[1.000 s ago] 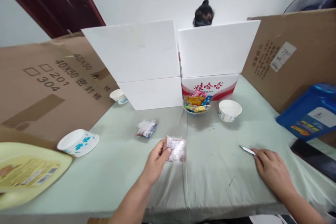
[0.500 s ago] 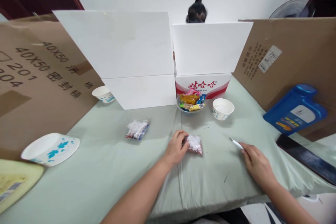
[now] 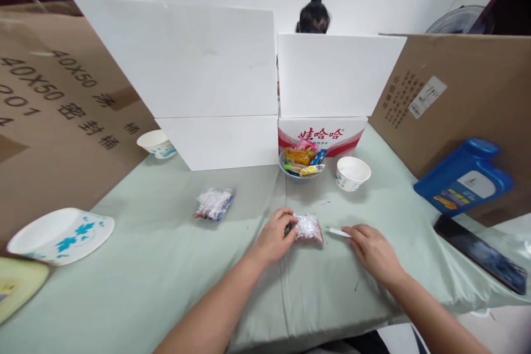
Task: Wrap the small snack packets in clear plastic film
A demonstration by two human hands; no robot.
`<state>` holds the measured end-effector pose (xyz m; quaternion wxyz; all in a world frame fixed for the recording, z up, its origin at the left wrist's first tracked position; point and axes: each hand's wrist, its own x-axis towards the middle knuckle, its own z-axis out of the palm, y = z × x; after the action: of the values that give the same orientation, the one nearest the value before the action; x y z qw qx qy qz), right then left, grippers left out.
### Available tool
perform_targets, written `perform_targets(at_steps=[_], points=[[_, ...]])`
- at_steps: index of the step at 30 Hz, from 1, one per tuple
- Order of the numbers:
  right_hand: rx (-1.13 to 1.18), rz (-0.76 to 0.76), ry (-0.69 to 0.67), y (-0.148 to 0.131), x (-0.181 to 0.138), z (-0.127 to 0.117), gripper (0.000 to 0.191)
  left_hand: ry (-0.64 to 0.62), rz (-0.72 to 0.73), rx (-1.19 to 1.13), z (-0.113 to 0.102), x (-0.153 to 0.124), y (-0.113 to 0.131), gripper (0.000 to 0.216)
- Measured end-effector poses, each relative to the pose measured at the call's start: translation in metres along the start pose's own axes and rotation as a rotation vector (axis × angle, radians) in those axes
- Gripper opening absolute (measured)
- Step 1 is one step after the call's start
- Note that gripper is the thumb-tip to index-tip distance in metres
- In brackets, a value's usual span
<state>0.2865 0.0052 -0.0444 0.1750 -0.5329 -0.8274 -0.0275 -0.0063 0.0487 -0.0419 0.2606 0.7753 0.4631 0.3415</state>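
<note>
The small clear packet [image 3: 309, 228], filled with white pieces, is lying on the surface [image 3: 166, 265], which is covered with a pale green cloth. It is found near the middle, just in front of the person. Its left edge is grasped by the fingers [image 3: 288, 220] of the left hand [image 3: 274, 238], with the thumb and the fingertips closed on it while the packet rests flat on the cloth.

Just to the right of the packet a thin white tool [image 3: 337, 231] is seen. Its far end is pointed toward the packet and nearly touches it. Its near end is pinched under the curled fingers of the right hand [image 3: 373, 249], which is laid low on the cloth.

A second packet [image 3: 213, 203] of the same kind is placed apart to the left, not touched by any hand. Behind the hands a snack bowl [image 3: 286, 168] with coloured wrappers and a paper cup [image 3: 352, 172] are standing side by side in front of white boxes [image 3: 194, 61]. At the right edge a blue bottle [image 3: 464, 177] is lying, and a dark phone [image 3: 481, 254] is put near it.
</note>
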Motion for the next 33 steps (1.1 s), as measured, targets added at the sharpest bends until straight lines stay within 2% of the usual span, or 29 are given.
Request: perform_targets(at_steps=[3,5,8,10,12,14,16,19,21,22,24,26,29,33], points=[[-0.101,0.138,0.107,0.035,-0.022,-0.003,0.028,0.031,0.038,0.049,0.003,-0.001,0.005,0.019],[-0.107,0.177,0.199,0.034,-0.025,-0.006,0.026,0.025,0.047,0.067,0.005,-0.001,0.010,0.020],[0.104,0.080,0.218,-0.002,-0.009,-0.007,0.034,-0.019,0.042,0.065,0.006,-0.002,0.014,0.033],[0.276,-0.004,0.106,-0.035,0.010,-0.005,0.050,-0.053,0.045,0.052,0.005,-0.003,0.015,0.042],[0.373,-0.037,-0.002,-0.061,0.029,-0.001,0.061,-0.063,0.060,0.031,0.004,-0.004,0.014,0.041],[0.421,-0.019,-0.067,-0.075,0.043,0.005,0.054,-0.069,0.096,-0.007,0.002,-0.004,0.012,0.024],[0.465,0.014,-0.074,-0.077,0.051,0.010,0.034,-0.080,0.135,-0.050,0.000,-0.004,0.011,0.010],[0.582,0.124,-0.002,-0.068,0.051,0.012,0.020,-0.093,0.139,-0.067,-0.001,-0.002,0.012,0.012],[0.693,0.248,0.055,-0.063,0.046,0.013,0.015,-0.093,0.094,-0.043,-0.001,-0.001,0.014,0.009],[0.753,0.301,0.077,-0.061,0.044,0.013,0.015,-0.096,0.072,-0.031,-0.001,-0.001,0.015,0.015],[0.862,0.368,0.102,-0.060,0.041,0.013,0.019,-0.089,0.041,-0.021,0.002,0.000,0.017,0.029],[0.923,0.403,0.122,-0.057,0.039,0.013,0.023,-0.050,0.021,-0.048,0.005,0.000,0.019,0.024],[0.930,0.465,0.164,-0.046,0.036,0.009,0.029,0.080,-0.132,-0.276,0.010,0.001,0.018,0.014],[0.878,0.548,0.213,-0.019,0.026,0.002,0.033,0.256,-0.396,-0.600,0.011,0.003,0.008,0.024]])
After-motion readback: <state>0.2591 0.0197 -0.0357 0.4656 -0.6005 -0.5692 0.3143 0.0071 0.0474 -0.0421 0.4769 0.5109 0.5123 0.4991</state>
